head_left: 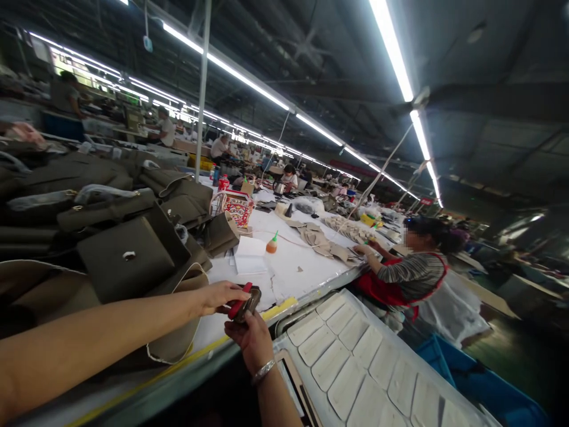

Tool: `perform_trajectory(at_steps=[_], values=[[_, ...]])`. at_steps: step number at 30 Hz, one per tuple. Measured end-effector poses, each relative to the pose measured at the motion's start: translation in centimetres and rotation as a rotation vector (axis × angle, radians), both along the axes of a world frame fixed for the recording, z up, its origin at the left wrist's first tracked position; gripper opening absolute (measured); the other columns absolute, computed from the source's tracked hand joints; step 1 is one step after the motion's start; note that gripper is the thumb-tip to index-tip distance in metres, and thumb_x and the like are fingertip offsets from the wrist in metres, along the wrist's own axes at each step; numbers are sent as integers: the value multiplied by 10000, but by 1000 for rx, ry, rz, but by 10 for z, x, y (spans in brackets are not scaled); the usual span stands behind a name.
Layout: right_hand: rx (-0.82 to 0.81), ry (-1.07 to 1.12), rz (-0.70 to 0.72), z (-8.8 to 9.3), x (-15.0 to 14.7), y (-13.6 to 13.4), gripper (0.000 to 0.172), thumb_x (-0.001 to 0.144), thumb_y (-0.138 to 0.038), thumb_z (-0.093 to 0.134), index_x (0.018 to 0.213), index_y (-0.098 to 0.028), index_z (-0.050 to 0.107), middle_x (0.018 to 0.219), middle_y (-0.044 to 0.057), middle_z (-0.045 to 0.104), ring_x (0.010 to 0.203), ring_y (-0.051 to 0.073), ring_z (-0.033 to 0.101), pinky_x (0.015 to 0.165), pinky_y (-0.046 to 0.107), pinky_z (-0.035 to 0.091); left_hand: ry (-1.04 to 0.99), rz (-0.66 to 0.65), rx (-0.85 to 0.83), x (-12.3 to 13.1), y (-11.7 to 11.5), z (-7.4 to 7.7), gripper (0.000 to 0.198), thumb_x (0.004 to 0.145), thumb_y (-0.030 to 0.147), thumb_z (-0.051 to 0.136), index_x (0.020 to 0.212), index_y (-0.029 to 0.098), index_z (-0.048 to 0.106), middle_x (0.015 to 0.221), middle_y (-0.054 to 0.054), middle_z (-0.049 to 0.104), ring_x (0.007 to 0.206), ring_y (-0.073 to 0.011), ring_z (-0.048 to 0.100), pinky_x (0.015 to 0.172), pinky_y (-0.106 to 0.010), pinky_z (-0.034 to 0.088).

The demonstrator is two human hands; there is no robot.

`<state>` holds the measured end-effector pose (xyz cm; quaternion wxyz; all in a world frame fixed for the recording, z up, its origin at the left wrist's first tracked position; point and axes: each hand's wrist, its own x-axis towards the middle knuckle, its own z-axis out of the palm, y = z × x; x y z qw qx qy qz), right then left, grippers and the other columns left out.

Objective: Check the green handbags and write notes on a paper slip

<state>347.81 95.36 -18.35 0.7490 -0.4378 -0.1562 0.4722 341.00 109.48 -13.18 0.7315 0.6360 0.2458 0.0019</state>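
Over the near edge of the white table, my two hands meet around a small dark brown piece (253, 301) with rounded corners and a shiny surface. My right hand (252, 339), a silver bracelet at its wrist, grips it from below. My left hand (221, 296) comes from the left, its fingers closed on a flat red piece (240, 300) against the dark one. I cannot make out whether the two pieces are joined. Just left of my hands lie dark olive bags (127, 255) with a metal fitting on the flap.
On the white table (288, 284) stand a glue bottle (272, 243) with a green tip, white paper (250, 255) and a patterned red bag (237, 207). To the right, a tray (355, 356) holds several pale panels. A co-worker (404, 267) sits beyond; a blue bin (480, 379) is lower right.
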Motion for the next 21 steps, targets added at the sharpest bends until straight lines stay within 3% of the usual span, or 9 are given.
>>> perform_trajectory(at_steps=[4, 8, 13, 17, 21], values=[[31, 209, -70, -10, -8, 10, 373, 728, -451, 611, 913, -128, 589, 763, 65, 665, 665, 162, 634, 717, 321, 520, -22, 43, 172, -4, -2, -3, 465, 660, 554, 619, 883, 146, 590, 796, -21, 599, 749, -143, 543, 694, -266, 428], [13, 340, -60, -15, -2, 15, 309, 806, -428, 531, 954, -161, 573, 789, 40, 666, 687, 148, 639, 684, 299, 513, -74, 50, 467, -3, -12, -4, 465, 690, 558, 585, 925, 162, 521, 852, -47, 591, 794, -198, 550, 702, -313, 431], [91, 454, -22, -21, 10, 18, 361, 755, -470, 564, 961, -175, 592, 827, 33, 669, 749, 153, 637, 638, 270, 497, -190, -83, 857, 5, -25, -4, 448, 690, 362, 636, 1072, 209, 457, 1002, -60, 585, 941, -239, 540, 858, -357, 388], [164, 535, -39, -26, 26, 22, 384, 645, -440, 640, 927, -180, 620, 874, 48, 677, 825, 188, 632, 641, 280, 491, -257, -187, 1026, 22, -28, 1, 425, 692, 295, 614, 1076, 206, 454, 1168, -95, 540, 1138, -269, 462, 997, -373, 308], [135, 611, -132, -30, 49, 31, 265, 718, -412, 586, 866, -196, 626, 852, 30, 667, 779, 148, 621, 635, 251, 481, -245, -212, 1103, 47, -21, 10, 409, 683, 343, 633, 1031, 206, 466, 1113, -86, 555, 1063, -262, 501, 943, -360, 352]])
